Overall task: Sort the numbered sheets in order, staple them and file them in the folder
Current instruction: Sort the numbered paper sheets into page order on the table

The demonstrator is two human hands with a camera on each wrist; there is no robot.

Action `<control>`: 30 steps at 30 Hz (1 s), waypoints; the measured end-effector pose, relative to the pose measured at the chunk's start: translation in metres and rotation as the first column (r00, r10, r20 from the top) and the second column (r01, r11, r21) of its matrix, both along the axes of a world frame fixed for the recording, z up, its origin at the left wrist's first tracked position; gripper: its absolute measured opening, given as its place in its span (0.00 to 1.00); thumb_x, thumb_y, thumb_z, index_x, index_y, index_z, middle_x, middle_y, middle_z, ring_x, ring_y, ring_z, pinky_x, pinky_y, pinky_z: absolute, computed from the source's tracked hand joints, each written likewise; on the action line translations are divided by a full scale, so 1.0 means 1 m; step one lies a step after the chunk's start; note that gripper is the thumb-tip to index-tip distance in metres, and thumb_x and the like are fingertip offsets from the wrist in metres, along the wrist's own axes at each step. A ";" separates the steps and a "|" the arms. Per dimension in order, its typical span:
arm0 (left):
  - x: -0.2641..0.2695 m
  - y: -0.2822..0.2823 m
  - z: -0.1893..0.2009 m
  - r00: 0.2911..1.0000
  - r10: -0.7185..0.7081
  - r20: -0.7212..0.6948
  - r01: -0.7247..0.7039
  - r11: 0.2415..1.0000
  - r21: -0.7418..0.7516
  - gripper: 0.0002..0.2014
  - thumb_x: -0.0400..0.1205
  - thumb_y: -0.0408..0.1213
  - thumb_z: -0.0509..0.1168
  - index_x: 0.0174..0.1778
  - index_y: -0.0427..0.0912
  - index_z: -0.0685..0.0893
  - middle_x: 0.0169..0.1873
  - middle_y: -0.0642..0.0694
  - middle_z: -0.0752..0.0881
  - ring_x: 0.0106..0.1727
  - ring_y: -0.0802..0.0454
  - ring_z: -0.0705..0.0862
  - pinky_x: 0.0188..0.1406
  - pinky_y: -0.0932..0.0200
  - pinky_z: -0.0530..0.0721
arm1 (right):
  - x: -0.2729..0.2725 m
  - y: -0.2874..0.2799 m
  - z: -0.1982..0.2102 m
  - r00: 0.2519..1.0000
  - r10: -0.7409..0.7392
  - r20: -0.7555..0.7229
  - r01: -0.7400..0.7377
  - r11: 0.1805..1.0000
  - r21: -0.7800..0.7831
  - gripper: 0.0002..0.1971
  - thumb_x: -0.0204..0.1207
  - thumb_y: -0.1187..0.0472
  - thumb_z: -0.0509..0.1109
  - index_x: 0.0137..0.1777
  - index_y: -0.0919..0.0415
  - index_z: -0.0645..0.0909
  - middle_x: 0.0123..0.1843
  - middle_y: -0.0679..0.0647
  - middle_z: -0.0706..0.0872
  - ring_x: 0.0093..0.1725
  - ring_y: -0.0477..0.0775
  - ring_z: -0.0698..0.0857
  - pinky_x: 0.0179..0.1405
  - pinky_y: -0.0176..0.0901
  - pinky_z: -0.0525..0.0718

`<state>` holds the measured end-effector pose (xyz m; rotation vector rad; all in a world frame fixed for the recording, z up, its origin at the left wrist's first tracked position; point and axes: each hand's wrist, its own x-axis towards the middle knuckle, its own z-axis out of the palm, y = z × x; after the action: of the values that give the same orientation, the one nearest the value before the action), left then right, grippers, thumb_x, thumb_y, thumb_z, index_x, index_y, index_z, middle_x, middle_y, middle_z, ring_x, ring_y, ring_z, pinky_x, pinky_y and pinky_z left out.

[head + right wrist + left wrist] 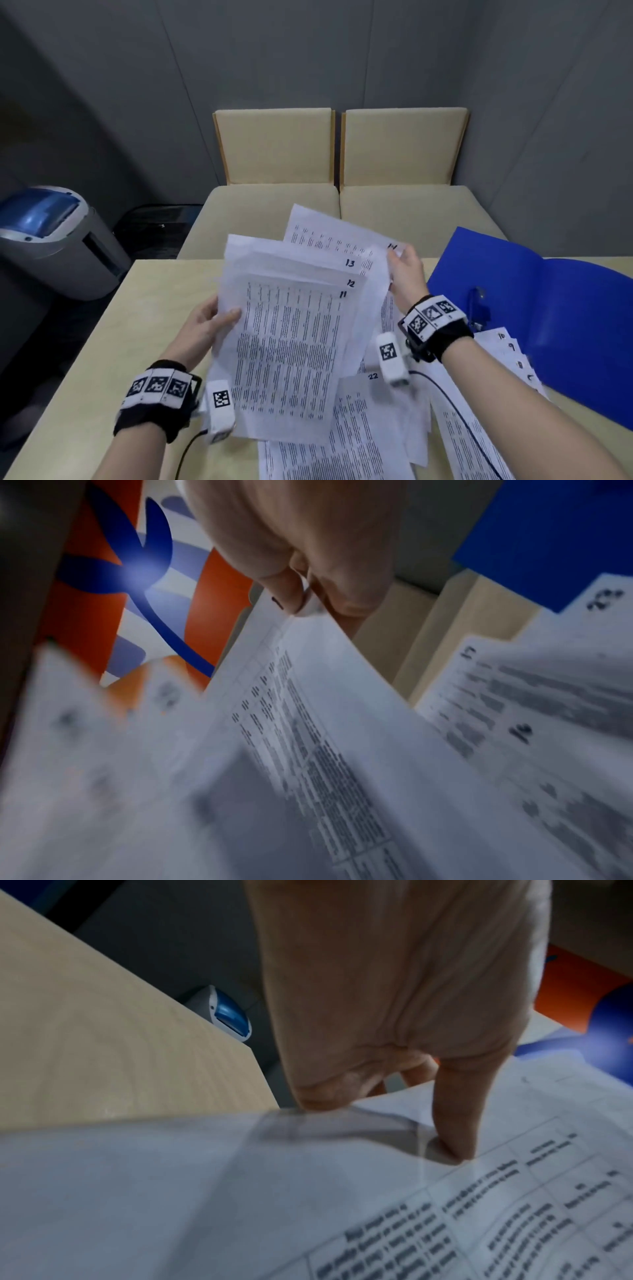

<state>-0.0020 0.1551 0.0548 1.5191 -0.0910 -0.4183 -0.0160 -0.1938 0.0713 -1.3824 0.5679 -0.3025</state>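
My left hand (212,322) grips the left edge of a fanned stack of printed sheets (291,342) marked 11, 12 and 13, lifted above the table. In the left wrist view the thumb (455,1118) presses on the top sheet (308,1204). My right hand (404,270) pinches the top right corner of sheet 14 (335,236) behind the fan; the right wrist view shows that pinch (301,599) on the sheet (308,723). More numbered sheets (370,428), one marked 22, lie on the table. An open blue folder (555,308) lies to the right.
A fanned row of sheets marked 10, 9 and lower (513,356) lies by the folder's left edge. The folder's clip (478,305) stands up inside. A grey and blue shredder (58,240) stands left of the table (102,342). Two beige seats (342,205) sit beyond.
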 end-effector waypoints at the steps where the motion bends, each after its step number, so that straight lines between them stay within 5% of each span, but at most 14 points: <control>1: 0.000 -0.004 -0.001 1.000 0.005 0.007 -0.005 1.000 0.024 0.22 0.72 0.39 0.76 0.62 0.38 0.82 0.55 0.37 0.89 0.52 0.38 0.89 0.47 0.49 0.90 | -0.002 0.006 -0.004 1.000 0.024 -0.009 -0.023 0.999 0.039 0.04 0.84 0.63 0.59 0.47 0.55 0.71 0.39 0.51 0.81 0.25 0.40 0.80 0.22 0.35 0.76; 3: 0.001 -0.012 -0.005 1.000 0.011 0.022 -0.013 0.996 0.093 0.15 0.79 0.29 0.68 0.62 0.36 0.81 0.54 0.37 0.89 0.50 0.42 0.90 0.45 0.54 0.89 | -0.002 0.015 -0.011 0.997 0.071 -0.038 -0.067 0.993 0.100 0.08 0.84 0.61 0.59 0.60 0.54 0.71 0.52 0.56 0.84 0.37 0.47 0.84 0.26 0.36 0.78; 9: 0.006 -0.027 -0.018 0.999 0.019 0.038 -0.027 0.972 0.233 0.16 0.81 0.27 0.66 0.65 0.35 0.80 0.55 0.40 0.88 0.55 0.42 0.88 0.48 0.57 0.86 | 0.001 0.033 -0.017 0.984 0.149 -0.102 -0.118 0.959 0.256 0.13 0.82 0.60 0.62 0.62 0.44 0.68 0.72 0.56 0.78 0.65 0.60 0.82 0.59 0.58 0.83; 12: 0.006 -0.029 -0.021 0.994 0.084 0.066 -0.100 0.955 0.280 0.15 0.81 0.27 0.66 0.63 0.38 0.79 0.54 0.42 0.88 0.53 0.43 0.87 0.47 0.58 0.86 | -0.006 0.043 -0.005 0.989 0.141 -0.053 -0.116 0.938 0.325 0.05 0.85 0.59 0.59 0.56 0.51 0.75 0.50 0.51 0.85 0.44 0.52 0.85 0.43 0.47 0.82; 14: 0.004 -0.027 -0.021 0.980 0.171 0.098 -0.193 0.933 0.304 0.16 0.81 0.28 0.66 0.65 0.38 0.76 0.55 0.39 0.87 0.51 0.44 0.87 0.51 0.50 0.86 | -0.016 0.053 0.002 0.988 0.153 -0.006 -0.140 0.918 0.372 0.13 0.85 0.48 0.55 0.59 0.53 0.77 0.47 0.52 0.85 0.45 0.54 0.85 0.49 0.54 0.84; 16: 0.001 -0.019 -0.020 0.961 0.261 0.094 -0.277 0.911 0.304 0.18 0.81 0.28 0.65 0.66 0.39 0.71 0.51 0.40 0.86 0.46 0.46 0.87 0.43 0.51 0.85 | -0.026 0.065 -0.001 0.965 0.258 -0.039 -0.237 0.929 0.285 0.24 0.83 0.39 0.49 0.68 0.52 0.73 0.56 0.55 0.85 0.55 0.58 0.84 0.62 0.61 0.79; 18: -0.001 -0.004 -0.018 0.941 0.333 0.060 -0.337 0.904 0.265 0.23 0.82 0.27 0.64 0.71 0.43 0.66 0.46 0.44 0.86 0.42 0.48 0.87 0.35 0.56 0.83 | -0.039 0.081 -0.020 0.903 0.366 -0.224 -0.377 0.926 -0.007 0.26 0.84 0.39 0.47 0.74 0.52 0.68 0.66 0.55 0.79 0.67 0.57 0.78 0.70 0.58 0.72; 19: -0.003 0.005 -0.016 0.933 0.358 0.049 -0.358 0.896 0.263 0.24 0.82 0.26 0.63 0.72 0.45 0.64 0.45 0.44 0.86 0.41 0.48 0.87 0.34 0.56 0.83 | -0.046 0.089 -0.035 0.853 0.401 -0.336 -0.477 0.859 -0.186 0.25 0.84 0.41 0.49 0.75 0.52 0.66 0.71 0.55 0.75 0.71 0.56 0.75 0.72 0.55 0.70; 21: -0.005 0.023 -0.017 0.910 0.415 -0.002 -0.396 0.870 0.294 0.23 0.83 0.24 0.62 0.73 0.41 0.66 0.50 0.37 0.86 0.41 0.46 0.86 0.37 0.54 0.83 | -0.064 0.101 -0.066 0.703 0.409 -0.581 -0.691 0.585 -0.425 0.25 0.82 0.46 0.56 0.78 0.52 0.62 0.78 0.55 0.67 0.77 0.57 0.67 0.76 0.59 0.66; 24: -0.010 0.063 -0.036 0.855 0.508 -0.106 -0.434 0.812 0.389 0.23 0.82 0.19 0.60 0.74 0.31 0.68 0.65 0.34 0.80 0.54 0.41 0.83 0.59 0.44 0.79 | -0.087 0.110 -0.103 0.493 0.346 -0.798 -0.869 0.240 -0.433 0.34 0.77 0.49 0.61 0.82 0.49 0.53 0.85 0.55 0.52 0.84 0.60 0.49 0.78 0.73 0.47; 26: -0.018 0.090 -0.054 0.827 0.539 -0.162 -0.418 0.780 0.466 0.22 0.80 0.19 0.61 0.72 0.31 0.71 0.65 0.28 0.80 0.57 0.35 0.83 0.66 0.36 0.78 | -0.097 0.112 -0.114 0.471 0.329 -0.819 -0.882 0.166 -0.440 0.40 0.74 0.50 0.65 0.83 0.47 0.48 0.86 0.55 0.43 0.85 0.61 0.41 0.76 0.75 0.41; 30: -0.046 0.117 -0.075 0.850 0.513 -0.116 -0.281 0.629 0.725 0.16 0.77 0.19 0.62 0.60 0.32 0.79 0.47 0.32 0.84 0.40 0.40 0.82 0.42 0.53 0.80 | -0.100 0.104 -0.118 0.499 0.334 -0.800 -0.865 0.140 -0.481 0.41 0.73 0.49 0.68 0.83 0.47 0.50 0.86 0.53 0.46 0.85 0.59 0.44 0.78 0.73 0.40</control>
<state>-0.0479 0.2724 -0.0206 2.1176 0.7426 -0.3318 -0.1156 -0.0893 -0.0464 -2.6722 0.1111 0.6974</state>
